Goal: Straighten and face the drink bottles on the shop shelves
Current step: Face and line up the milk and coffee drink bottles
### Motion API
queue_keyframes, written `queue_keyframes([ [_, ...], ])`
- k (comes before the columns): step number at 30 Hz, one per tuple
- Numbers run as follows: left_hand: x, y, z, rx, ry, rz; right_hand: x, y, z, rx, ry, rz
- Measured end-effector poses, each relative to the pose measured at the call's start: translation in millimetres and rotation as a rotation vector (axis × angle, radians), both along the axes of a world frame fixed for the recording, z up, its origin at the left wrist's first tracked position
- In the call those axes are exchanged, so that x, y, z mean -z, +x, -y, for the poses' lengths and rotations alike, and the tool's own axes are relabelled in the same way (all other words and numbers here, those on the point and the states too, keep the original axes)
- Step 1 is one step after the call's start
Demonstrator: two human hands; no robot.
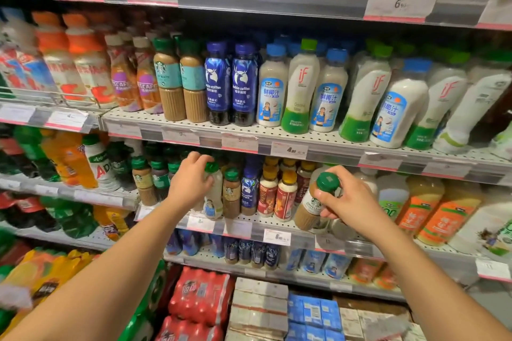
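Closest to us, our right hand (349, 199) holds a coffee bottle (313, 202) with a green cap. Our fingers are curled round its neck, just under the cap, and our thumb presses on the front. The bottle is not standing straight. Its top leans toward us and to the right, and its bottom points down and left toward the white shelf edge (288, 225). It looks lifted or tipped at the front of the shelf; we cannot tell if its bottom touches.

A bit farther in, our left hand (191, 182) reaches to a pale bottle (214, 196) with a green cap. Our fingers curl over its top and side, so we hold it too. This bottle stands almost straight up, in the front row next to a brown coffee bottle (231, 194) and a dark blue bottle (249, 188).

We think the next move is about the tipped one. Our right hand is the one on it, and the gap for it seems to be below and left of our grip. So its bottom should swing under the cap and stand flat, label out.

Farther up, the higher shelf (249, 130) has tidy rows of bottles.
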State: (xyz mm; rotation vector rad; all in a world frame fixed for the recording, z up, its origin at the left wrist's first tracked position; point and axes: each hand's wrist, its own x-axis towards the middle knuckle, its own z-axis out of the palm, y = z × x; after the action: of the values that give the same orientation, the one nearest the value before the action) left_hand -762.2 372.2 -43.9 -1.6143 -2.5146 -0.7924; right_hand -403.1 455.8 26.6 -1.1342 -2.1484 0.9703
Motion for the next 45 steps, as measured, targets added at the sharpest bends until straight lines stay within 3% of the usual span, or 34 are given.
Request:
queue_keyframes([
  [5,6,-3,-20,0.011,-0.149,0.010,-4,-11,0,-0.012,0.006,0.013],
  [21,10,-4,20,0.073,-0.051,0.082,16,-76,9,-0.073,0.078,0.027],
  [29,6,-7,65,-0.010,0.068,0.233,30,-122,13,-0.161,0.154,0.180],
  [39,-14,-18,116,-0.006,0.006,0.193,43,-185,24,-0.220,0.262,0.462],
  [45,-24,-24,137,-0.055,0.039,0.207,51,-229,28,-0.209,0.279,0.470],
])
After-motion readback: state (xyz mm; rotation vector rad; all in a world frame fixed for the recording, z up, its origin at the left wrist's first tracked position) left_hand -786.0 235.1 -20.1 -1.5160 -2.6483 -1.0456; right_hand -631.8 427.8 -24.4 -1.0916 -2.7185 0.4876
